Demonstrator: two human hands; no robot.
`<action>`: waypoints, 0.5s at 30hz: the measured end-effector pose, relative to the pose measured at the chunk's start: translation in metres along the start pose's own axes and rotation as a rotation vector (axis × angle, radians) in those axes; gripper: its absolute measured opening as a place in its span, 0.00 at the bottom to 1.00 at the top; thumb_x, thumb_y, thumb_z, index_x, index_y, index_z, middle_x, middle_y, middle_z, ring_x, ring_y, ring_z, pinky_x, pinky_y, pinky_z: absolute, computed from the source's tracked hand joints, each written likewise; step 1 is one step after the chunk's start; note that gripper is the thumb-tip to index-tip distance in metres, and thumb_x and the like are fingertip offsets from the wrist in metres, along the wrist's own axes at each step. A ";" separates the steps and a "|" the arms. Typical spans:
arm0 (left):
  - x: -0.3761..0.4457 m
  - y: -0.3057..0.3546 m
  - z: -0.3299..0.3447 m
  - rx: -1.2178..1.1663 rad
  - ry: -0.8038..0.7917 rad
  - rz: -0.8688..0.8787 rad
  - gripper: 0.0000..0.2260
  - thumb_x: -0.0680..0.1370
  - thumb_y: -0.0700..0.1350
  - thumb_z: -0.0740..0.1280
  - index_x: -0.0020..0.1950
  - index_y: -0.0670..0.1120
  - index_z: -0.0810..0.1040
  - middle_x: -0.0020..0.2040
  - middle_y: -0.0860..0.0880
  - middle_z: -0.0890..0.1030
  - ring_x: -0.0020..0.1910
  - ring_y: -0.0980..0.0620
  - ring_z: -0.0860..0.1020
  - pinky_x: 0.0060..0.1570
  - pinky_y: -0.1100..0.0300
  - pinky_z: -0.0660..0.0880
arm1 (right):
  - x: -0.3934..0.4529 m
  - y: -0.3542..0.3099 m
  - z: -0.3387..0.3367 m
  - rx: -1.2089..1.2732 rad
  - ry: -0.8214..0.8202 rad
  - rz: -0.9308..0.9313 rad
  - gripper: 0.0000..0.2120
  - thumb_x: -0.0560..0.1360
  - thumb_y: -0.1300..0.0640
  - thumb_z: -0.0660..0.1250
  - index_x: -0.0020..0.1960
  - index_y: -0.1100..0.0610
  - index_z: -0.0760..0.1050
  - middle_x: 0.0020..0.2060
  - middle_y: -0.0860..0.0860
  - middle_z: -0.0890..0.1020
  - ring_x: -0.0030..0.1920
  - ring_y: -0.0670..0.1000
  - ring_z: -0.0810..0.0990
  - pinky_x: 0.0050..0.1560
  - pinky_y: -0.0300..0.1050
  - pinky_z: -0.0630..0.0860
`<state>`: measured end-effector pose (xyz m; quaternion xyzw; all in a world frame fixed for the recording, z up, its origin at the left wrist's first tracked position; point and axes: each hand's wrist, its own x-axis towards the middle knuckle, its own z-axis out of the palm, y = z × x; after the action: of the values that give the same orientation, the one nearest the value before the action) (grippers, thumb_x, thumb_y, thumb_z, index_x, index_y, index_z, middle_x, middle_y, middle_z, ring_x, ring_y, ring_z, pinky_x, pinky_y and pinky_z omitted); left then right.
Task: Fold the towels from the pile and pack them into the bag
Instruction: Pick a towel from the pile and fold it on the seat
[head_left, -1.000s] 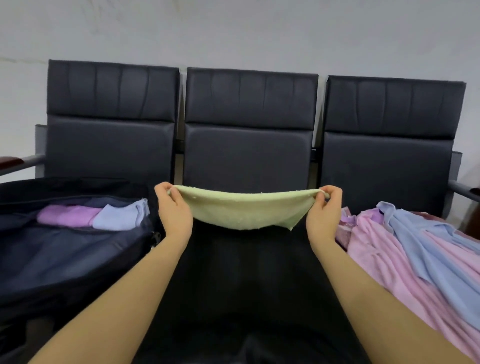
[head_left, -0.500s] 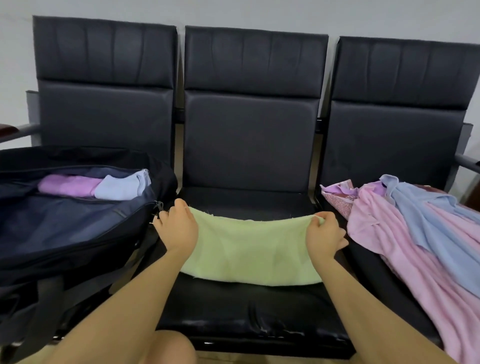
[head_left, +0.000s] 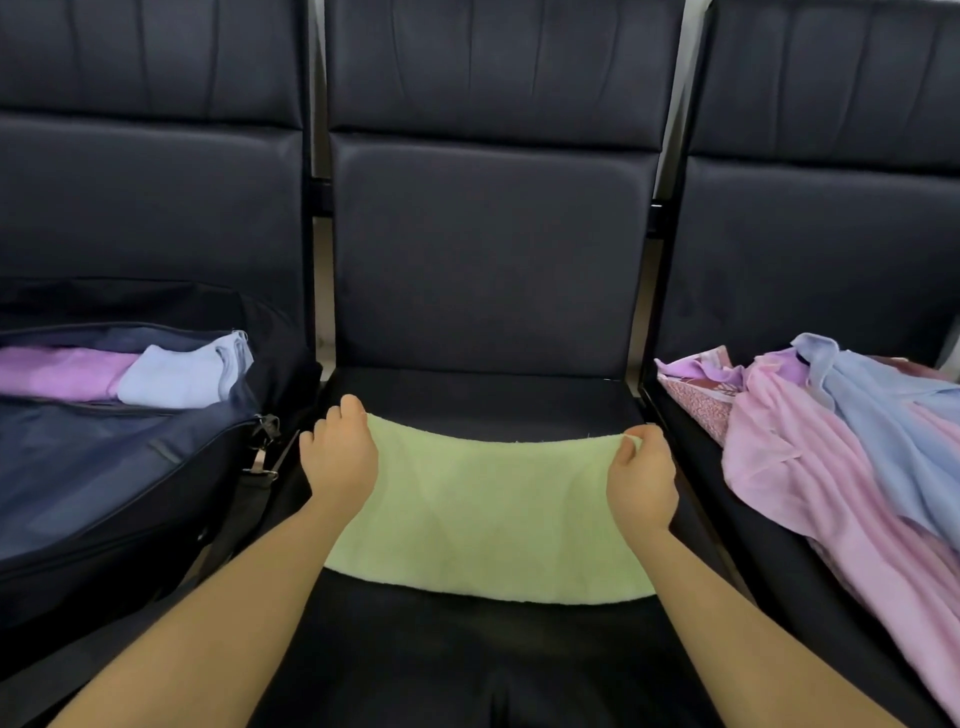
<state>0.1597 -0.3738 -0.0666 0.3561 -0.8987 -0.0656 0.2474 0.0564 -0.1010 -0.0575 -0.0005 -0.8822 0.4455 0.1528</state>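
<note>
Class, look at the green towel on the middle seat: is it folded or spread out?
Spread out. The green towel lies flat on the middle seat, with the left hand and right hand pinching its far corners.

Both hands, left hand (head_left: 340, 453) and right hand (head_left: 643, 477), pinch the green towel's (head_left: 488, 514) far corners on the middle seat (head_left: 467, 654).

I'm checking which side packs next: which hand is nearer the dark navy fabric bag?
Left. The left hand is beside the dark navy fabric bag; the right hand is across the towel.
</note>
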 end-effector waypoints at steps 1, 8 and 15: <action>0.003 0.001 0.004 0.000 -0.004 -0.001 0.04 0.80 0.36 0.59 0.51 0.39 0.72 0.42 0.41 0.78 0.42 0.39 0.77 0.41 0.52 0.62 | 0.003 0.000 0.004 -0.007 -0.006 0.000 0.07 0.81 0.61 0.54 0.54 0.59 0.71 0.52 0.56 0.77 0.43 0.54 0.71 0.43 0.47 0.65; 0.000 0.005 0.020 0.038 0.100 0.062 0.12 0.70 0.34 0.71 0.51 0.36 0.75 0.44 0.36 0.76 0.40 0.36 0.75 0.36 0.48 0.71 | 0.008 0.009 0.024 -0.306 -0.037 -0.151 0.12 0.79 0.63 0.59 0.62 0.60 0.72 0.58 0.58 0.75 0.55 0.59 0.74 0.53 0.51 0.66; -0.055 0.031 0.013 0.097 -0.123 0.508 0.16 0.67 0.39 0.73 0.53 0.42 0.80 0.61 0.42 0.78 0.61 0.39 0.75 0.54 0.47 0.74 | -0.026 0.020 0.032 -0.555 -0.451 -0.638 0.25 0.80 0.48 0.50 0.74 0.56 0.63 0.76 0.55 0.60 0.76 0.58 0.56 0.74 0.52 0.52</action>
<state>0.1690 -0.3147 -0.0905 0.1258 -0.9747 0.0204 0.1833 0.0696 -0.1181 -0.0981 0.3262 -0.9350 0.1130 0.0808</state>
